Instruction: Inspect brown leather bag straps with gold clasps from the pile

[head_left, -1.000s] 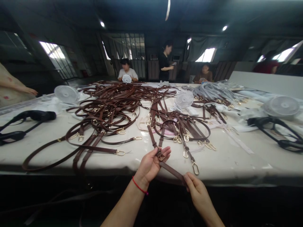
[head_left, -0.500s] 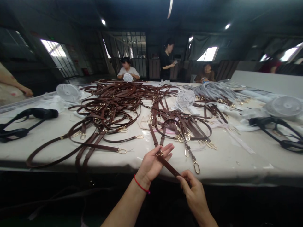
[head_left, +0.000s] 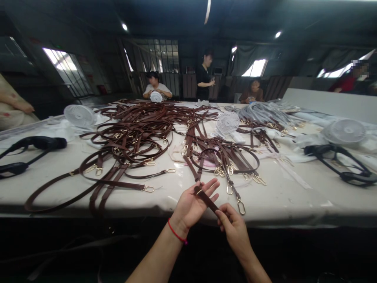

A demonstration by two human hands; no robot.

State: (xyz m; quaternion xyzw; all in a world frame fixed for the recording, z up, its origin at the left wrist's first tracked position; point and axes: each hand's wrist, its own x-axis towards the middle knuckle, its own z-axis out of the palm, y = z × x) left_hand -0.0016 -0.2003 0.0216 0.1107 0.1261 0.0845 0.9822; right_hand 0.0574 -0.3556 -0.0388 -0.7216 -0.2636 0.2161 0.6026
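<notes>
Before me: pale table (head_left: 279,204) | on my right: white panel (head_left: 326,102) | I face: barred window (head_left: 167,55), bright window (head_left: 255,68) | above me: dark ceiling (head_left: 165,15), two lights (head_left: 125,27)

It's a flat, dark brown strap (head_left: 209,201), looks like leather, lower middle of the frame. There's a little gold-toned buckle (head_left: 199,192) on it, lying over the open left hand (head_left: 193,204). From there the strap slants down to the right, pretty straight, and its lower end is pinched in the right hand (head_left: 234,226).
</notes>
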